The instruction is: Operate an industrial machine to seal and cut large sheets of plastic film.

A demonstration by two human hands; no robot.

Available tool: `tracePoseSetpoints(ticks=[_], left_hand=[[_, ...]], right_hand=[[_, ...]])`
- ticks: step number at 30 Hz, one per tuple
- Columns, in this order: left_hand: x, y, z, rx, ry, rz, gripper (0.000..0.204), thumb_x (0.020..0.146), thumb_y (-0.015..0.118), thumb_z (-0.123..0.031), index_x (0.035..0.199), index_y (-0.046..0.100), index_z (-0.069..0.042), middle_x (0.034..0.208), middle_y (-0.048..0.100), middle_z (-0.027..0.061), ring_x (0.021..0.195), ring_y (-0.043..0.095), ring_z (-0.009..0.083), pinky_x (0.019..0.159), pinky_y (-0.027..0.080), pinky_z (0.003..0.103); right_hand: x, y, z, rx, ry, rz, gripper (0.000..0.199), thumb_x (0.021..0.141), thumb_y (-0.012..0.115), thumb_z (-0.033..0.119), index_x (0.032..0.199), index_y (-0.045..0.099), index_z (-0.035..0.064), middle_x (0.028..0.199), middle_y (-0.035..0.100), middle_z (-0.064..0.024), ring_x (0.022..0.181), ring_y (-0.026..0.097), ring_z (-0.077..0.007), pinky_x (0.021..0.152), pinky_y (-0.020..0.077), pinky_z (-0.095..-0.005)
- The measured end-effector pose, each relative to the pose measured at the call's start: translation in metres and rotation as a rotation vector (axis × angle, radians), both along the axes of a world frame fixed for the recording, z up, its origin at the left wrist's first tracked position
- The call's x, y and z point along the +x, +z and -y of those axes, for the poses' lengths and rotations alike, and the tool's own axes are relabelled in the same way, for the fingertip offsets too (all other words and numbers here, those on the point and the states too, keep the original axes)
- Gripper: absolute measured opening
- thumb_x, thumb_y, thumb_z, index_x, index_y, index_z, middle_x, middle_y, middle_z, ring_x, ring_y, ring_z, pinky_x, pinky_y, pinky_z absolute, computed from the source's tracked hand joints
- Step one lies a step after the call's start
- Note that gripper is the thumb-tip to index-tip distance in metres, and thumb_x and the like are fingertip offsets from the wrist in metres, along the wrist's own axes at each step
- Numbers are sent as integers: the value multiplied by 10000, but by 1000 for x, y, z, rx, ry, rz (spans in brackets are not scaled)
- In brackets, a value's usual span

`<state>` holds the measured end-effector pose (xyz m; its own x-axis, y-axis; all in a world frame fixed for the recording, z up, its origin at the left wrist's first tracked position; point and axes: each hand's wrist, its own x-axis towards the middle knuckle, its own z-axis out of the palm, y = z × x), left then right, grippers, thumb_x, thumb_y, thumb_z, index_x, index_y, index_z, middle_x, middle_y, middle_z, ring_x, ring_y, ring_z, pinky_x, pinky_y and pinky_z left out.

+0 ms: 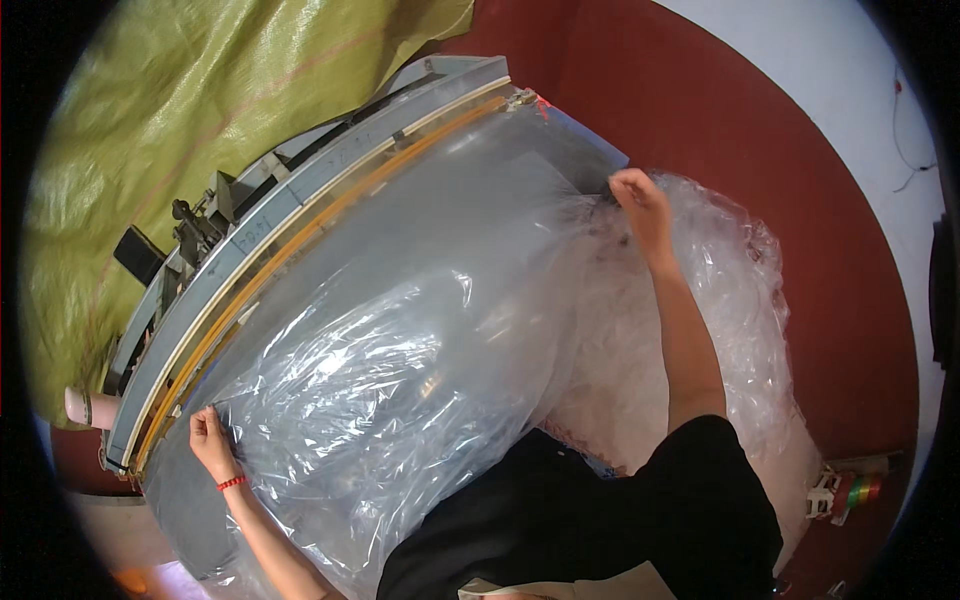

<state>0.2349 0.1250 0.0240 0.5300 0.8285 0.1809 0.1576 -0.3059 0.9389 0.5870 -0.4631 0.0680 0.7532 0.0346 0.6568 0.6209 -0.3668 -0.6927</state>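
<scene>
Head view: a large clear plastic bag [400, 350] lies spread over the grey worktop [330, 250], beside a long sealing bar [300, 225]. The left hand [208, 440] pinches the bag's near edge in a clenched grip; the right hand [640, 205] grasps its far corner.

1. A large clear plastic bag [400, 370] lies spread over the grey table [200, 520] of a sealing machine [300, 190].
2. The left hand [208, 437] pinches the bag's edge near the machine's long yellow sealing bar [330, 215].
3. The right hand [640, 205] grips the far end of the bag.
4. More crumpled clear plastic [740, 300] is piled at the right, on the red floor [760, 130].
5. A green woven sheet [170, 110] lies behind the machine.
</scene>
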Motion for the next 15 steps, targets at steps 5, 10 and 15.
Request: tracePoseSetpoints(ticks=[5,10,15], left_hand=[[-4,-4,-6,7,29,11,179,841,545,-172,687,500,-94,555,387,-75,473,290,2,418,210,159],[2,-1,-3,5,12,24,185,844,542,-173,680,494,-101,553,382,-80,470,287,1,415,207,157],[1,-2,-4,72,23,-14,181,848,532,-165,683,492,-102,556,376,-82,472,283,0,416,206,156]], right_hand=[[-20,0,-10,-45,95,-102,73,815,541,79,861,548,23,800,531,2,719,480,-62,645,391,-199],[-46,-118,19,-41,-146,-499,268,802,579,193,1003,519,25,905,557,-23,785,530,-99,708,425,-231],[-61,-118,12,193,197,-844,134,820,544,182,850,561,52,698,517,19,633,469,-67,620,399,-203]])
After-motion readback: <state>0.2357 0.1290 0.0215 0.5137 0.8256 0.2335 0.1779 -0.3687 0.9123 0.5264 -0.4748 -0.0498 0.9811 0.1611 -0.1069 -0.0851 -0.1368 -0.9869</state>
